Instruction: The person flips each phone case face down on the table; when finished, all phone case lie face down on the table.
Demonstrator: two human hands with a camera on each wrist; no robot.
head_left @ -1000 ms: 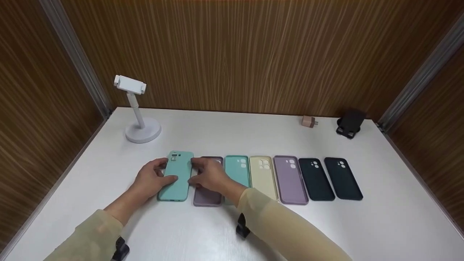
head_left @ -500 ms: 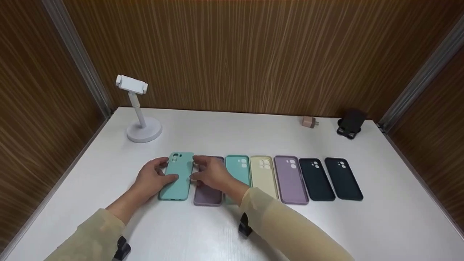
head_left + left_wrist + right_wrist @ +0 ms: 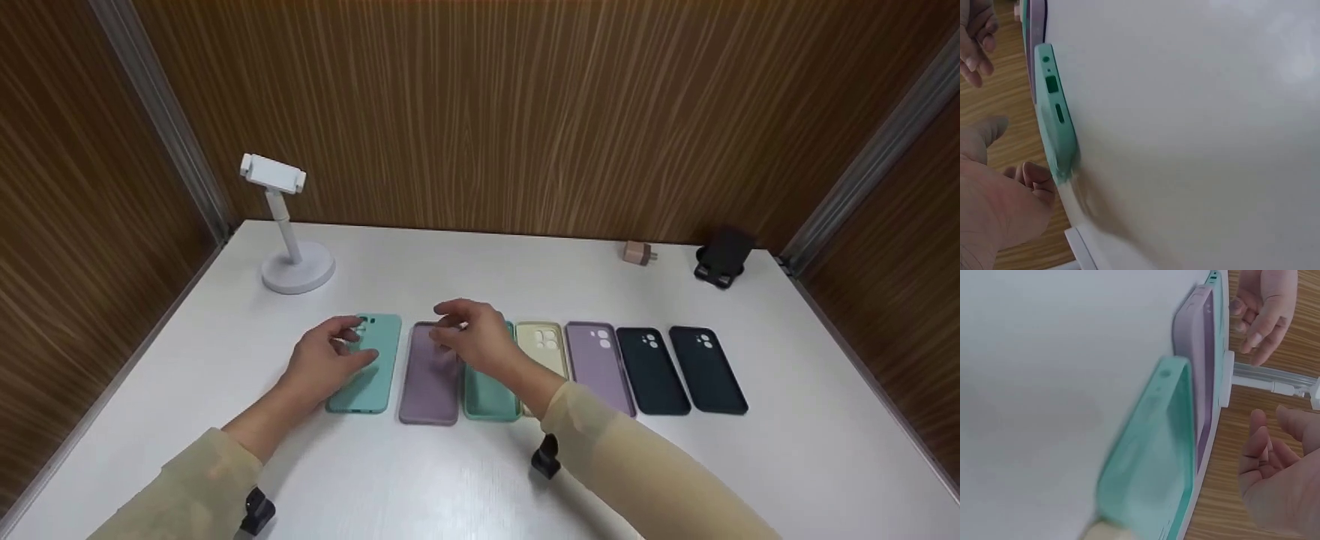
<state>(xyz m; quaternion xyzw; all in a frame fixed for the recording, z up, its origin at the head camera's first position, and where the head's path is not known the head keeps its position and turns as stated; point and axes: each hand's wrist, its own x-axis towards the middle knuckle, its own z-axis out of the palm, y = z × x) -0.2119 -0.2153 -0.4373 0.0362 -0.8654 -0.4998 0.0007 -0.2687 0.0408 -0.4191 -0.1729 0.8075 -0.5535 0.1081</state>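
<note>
A teal phone case (image 3: 379, 364) lies back side up at the left end of a row of phone cases; its port cutouts show in the left wrist view. Over its left edge hovers my left hand (image 3: 319, 364), thumb and fingers apart, gripping nothing. My right hand (image 3: 480, 337) hangs in the air above a dusky purple case (image 3: 427, 390) and a second teal case (image 3: 491, 397), fingers loosely bent around nothing. Both of these lie hollow side up, and the hand hides part of the second teal one. In the right wrist view that teal case (image 3: 1151, 455) appears large and blurred.
Rightward the row continues with a cream case (image 3: 544, 341), a lilac case (image 3: 596, 367) and two dark cases (image 3: 652, 371). At the back stand a white phone stand (image 3: 296, 266), a pinkish charger plug (image 3: 637, 253) and a black stand (image 3: 724, 257). Wooden panels enclose the white table (image 3: 420, 480).
My right hand has let go of the leftmost teal case's right edge and moved up and to the right. My left thumb has lifted off that case, which stays in place.
</note>
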